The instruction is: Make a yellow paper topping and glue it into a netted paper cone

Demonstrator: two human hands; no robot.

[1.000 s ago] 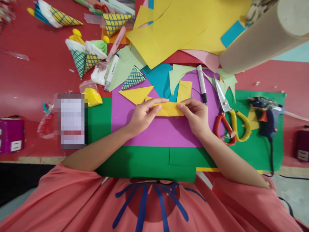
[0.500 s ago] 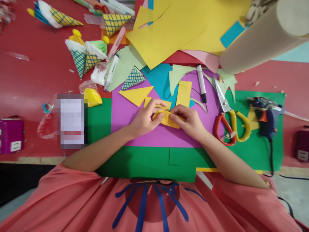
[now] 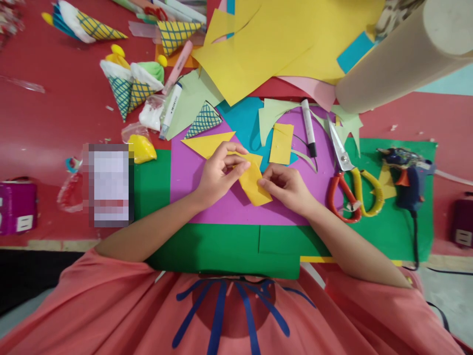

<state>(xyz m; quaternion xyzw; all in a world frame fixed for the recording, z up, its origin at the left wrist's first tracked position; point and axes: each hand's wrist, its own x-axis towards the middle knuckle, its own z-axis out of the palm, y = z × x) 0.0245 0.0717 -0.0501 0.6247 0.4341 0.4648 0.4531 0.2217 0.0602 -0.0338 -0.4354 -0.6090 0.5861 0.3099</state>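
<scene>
A small piece of yellow paper (image 3: 255,186) is held between both hands above the purple sheet (image 3: 218,212). My left hand (image 3: 221,172) pinches its upper left edge between thumb and fingers. On its right edge, the thumb and bent fingers of my right hand (image 3: 284,186) are closed. Just beyond my hands lie a yellow triangle (image 3: 210,144), a yellow rectangle (image 3: 282,144) and another yellow piece partly covered by my left hand. A small cone with a blue grid pattern (image 3: 204,120) rests behind the triangle.
To the right are scissors (image 3: 343,162) with red and yellow handles, a marker (image 3: 309,128) and a glue gun (image 3: 410,180). A thick roll (image 3: 391,59) stands at the back right. Decorated cones (image 3: 131,86), a bag of yellow clay (image 3: 142,148) and a blurred phone (image 3: 111,187) are on the left.
The yellow paper has turned from lying lengthwise between my hands to a steeper slant, showing more of its face. My left hand has shifted slightly up and my fingers have moved along the edges.
</scene>
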